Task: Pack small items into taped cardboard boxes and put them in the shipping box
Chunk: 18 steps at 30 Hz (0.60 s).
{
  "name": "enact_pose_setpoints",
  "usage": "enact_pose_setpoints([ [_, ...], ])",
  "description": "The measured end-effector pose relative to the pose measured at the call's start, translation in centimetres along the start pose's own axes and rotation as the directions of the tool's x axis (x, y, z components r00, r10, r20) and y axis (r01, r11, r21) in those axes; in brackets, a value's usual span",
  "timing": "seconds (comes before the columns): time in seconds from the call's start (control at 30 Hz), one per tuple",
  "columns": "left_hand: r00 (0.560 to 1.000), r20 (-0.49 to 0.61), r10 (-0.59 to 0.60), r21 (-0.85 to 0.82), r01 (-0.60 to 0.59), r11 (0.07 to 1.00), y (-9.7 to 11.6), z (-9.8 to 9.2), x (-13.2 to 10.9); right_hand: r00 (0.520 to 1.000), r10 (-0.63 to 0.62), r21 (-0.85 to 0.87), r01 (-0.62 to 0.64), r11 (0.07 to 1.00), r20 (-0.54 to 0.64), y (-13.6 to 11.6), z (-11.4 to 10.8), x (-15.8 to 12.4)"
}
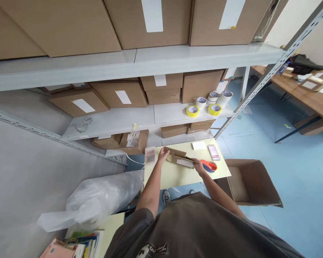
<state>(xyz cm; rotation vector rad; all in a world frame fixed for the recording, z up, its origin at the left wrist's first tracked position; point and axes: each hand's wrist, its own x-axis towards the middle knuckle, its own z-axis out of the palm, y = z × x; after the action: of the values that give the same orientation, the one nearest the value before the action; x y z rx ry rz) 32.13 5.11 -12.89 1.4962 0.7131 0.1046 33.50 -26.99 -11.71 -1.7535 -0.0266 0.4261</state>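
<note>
Between my hands, above the pale yellow table [174, 178], is a small brown cardboard box [174, 157] with its flaps loose and a white label on the near side. My left hand [163, 155] grips its left end. At the right end, my right hand [198, 166] has its fingers closed on the cardboard. Scissors with orange and blue handles [209, 165] lie just right of my right hand. Farther back on the table are a white card [198, 145] and a blurred pinkish item [213, 152]. A clear pinkish container [150, 154] stands at the left edge.
Shelving [140, 61] with large cartons rises in front. Yellow tape rolls [192, 111] and white rolls [201, 103] sit on its middle shelf. An open carton [253, 182] stands on the floor at right; a bulky plastic-wrapped roll [104, 193] lies left.
</note>
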Motion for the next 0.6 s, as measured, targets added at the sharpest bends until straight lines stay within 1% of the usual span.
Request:
enact_pose_setpoints([
  [0.07, 0.999, -0.037, 0.022, -0.024, -0.023, 0.999, -0.6, -0.6, -0.9, 0.999, 0.008, 0.017, -0.007, 1.0, -0.054, -0.2, 1.0, 1.1],
  [0.13, 0.997, -0.066, 0.051, -0.048, -0.054, 0.997, -1.3, -1.3, -2.0, 0.997, 0.017, 0.032, -0.015, 0.999, -0.081, -0.4, 2.2, 2.2],
  [0.2, 0.995, -0.084, 0.055, -0.057, -0.06, 0.997, -2.2, -1.9, -3.1, 0.994, 0.028, 0.048, -0.023, 0.999, -0.104, -0.6, 3.5, 3.2],
  [0.3, 0.995, -0.092, 0.039, -0.056, -0.044, 0.997, -3.5, -2.5, -4.5, 0.996, 0.039, 0.06, -0.034, 0.998, -0.079, -0.6, 5.1, 3.8],
  [0.37, 0.995, -0.091, 0.03, -0.066, -0.037, 0.997, -4.2, -2.7, -5.3, 0.998, 0.057, 0.079, -0.055, 0.995, -0.026, -0.3, 5.8, 3.5],
  [0.47, 0.997, -0.059, 0.051, -0.095, -0.056, 0.994, -4.8, -2.6, -5.7, 0.996, 0.075, 0.093, -0.079, 0.993, 0.048, 0.4, 6.0, 2.3],
  [0.6, 0.996, -0.012, 0.093, -0.103, -0.094, 0.99, -4.8, -2.2, -5.2, 0.997, -0.011, 0.047, 0.008, 0.999, 0.071, 1.6, 5.2, 0.7],
])
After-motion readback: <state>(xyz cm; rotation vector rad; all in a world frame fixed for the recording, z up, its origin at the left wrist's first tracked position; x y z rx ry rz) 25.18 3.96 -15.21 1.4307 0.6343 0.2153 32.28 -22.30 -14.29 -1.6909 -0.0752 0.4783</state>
